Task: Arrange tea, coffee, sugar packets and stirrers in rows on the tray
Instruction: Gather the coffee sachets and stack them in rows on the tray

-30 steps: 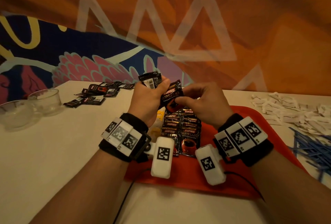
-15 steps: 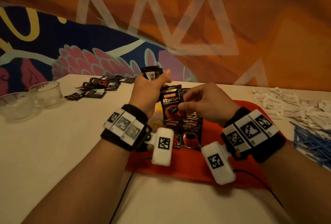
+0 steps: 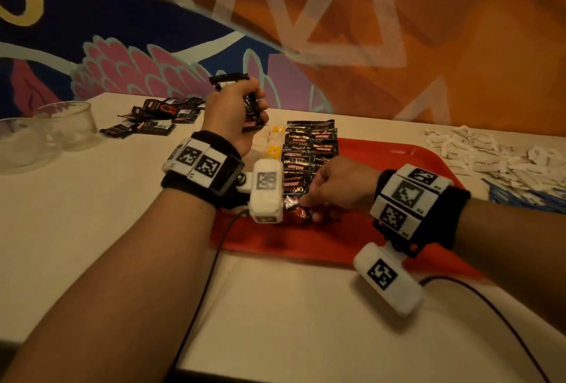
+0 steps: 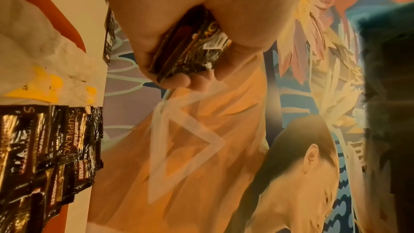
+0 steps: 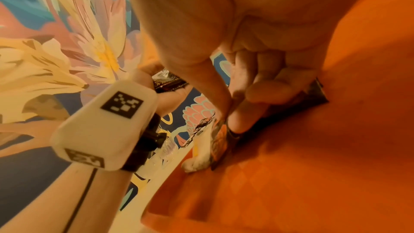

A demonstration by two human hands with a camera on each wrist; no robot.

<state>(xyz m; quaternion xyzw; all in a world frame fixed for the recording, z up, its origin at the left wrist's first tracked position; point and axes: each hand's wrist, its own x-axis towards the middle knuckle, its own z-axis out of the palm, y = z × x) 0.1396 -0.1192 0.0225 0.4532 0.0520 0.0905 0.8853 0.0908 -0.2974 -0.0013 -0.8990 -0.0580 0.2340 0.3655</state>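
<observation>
your right hand point(image 3: 337, 188) has come down from chest height to the red tray point(image 3: 398, 156): half a second ago it pinched one kopiko coffee sachet point(image 3: 295, 209) in the air beside the left hand, now thumb and forefinger pinch that sachet at its near end and hold it against the tray floor, at the near end of the coffee row point(image 3: 309, 150). it is not let go yet; the right wrist view shows the fingertips point(image 5: 237, 121) on the foil. so the row gains one sachet, overlapping the one behind it. beside the row, to its left, lie the white and yellow tea bags point(image 3: 272, 144).

your left hand point(image 3: 232, 113) has lifted a little and grips a small stack of coffee sachets point(image 4: 190, 54), fingers curled round it: more to feed.

farther out on the surface: loose coffee sachets point(image 3: 153, 116) at left, sugar packets point(image 3: 490, 153) and blue stirrers point(image 3: 526, 199) at right, not yet started.
</observation>
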